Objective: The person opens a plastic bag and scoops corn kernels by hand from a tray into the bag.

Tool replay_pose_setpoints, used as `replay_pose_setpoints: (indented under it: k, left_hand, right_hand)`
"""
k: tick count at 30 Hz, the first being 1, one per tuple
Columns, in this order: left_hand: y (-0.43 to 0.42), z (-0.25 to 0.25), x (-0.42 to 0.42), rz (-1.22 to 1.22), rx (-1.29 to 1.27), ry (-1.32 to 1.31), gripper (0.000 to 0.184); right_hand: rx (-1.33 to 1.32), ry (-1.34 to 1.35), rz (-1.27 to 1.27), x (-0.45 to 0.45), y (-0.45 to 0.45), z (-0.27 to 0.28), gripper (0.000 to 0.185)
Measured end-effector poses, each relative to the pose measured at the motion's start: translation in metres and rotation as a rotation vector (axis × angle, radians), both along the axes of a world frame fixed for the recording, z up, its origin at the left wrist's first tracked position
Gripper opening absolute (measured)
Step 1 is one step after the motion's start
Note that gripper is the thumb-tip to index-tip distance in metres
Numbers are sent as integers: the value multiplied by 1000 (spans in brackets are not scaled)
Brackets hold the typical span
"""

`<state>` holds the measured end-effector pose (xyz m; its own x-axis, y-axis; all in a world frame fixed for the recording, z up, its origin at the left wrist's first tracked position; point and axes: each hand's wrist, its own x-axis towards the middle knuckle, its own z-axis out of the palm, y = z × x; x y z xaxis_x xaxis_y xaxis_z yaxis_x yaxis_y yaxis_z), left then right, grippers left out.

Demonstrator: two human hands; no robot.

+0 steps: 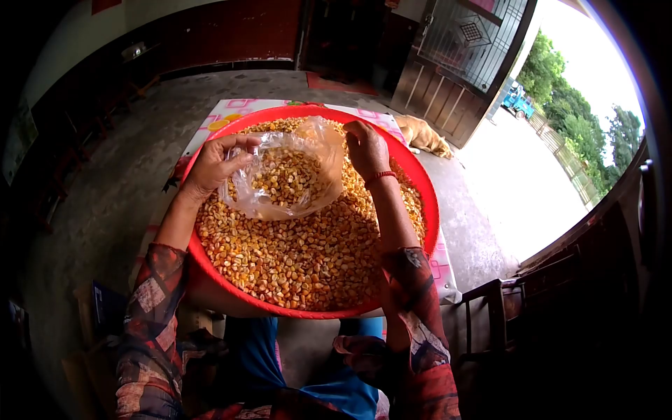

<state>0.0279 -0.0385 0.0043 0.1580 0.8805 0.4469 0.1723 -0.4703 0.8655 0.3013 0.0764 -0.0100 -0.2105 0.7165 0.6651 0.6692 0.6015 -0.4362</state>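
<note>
Red basin (pixel 432 224): on table (pixel 448 283), heaped with corn kernels (pixel 294 262).
Clear plastic bag (pixel 330 161): on the heap, 11 o'clock of basin centre, mouth open, kernels inside.
Left hand (pixel 210 165): fingers narrow, pinching bag rim at its 10 o'clock.
Right hand (pixel 369 150): curled at bag's 2 o'clock; fingertips hidden, grip can't be told.
Spill risk: a slack side could fold the mouth, tipping kernels out.
Tear risk: uneven tugging on thin film.

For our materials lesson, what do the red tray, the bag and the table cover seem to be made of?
Red tray: likely smooth plastic, given its glossy, evenly coloured rim.
Bag: thin plastic film, see-through, crinkled and shiny.
Table cover: perhaps vinyl or coated cloth, printed, slightly shiny.
</note>
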Motion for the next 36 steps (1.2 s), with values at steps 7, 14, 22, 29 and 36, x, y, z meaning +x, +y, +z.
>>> replay_pose_setpoints:
  k: [7, 14, 22, 29, 36]
  left_hand:
    - [-2, 2, 1, 4, -10, -7, 25]
    - [-2, 1, 1, 16, -29, -20, 25]
    - [-3, 3, 2, 13, -32, -57, 23]
    - [-3, 4, 1, 8, 9, -35, 22]
    - [-2, 2, 0, 15, 23, 32, 22]
  right_hand:
    - [-338, -370, 139, 3, 2, -32, 51]
    - [-691, -691, 151, -7, -21, 6, 23]
    - [-396, -542, 72, 0, -10, -9, 27]
    - [-796, 545, 194, 12, -3, -5, 24]
    - [-475, 746, 544, -28, -46, 54, 26]
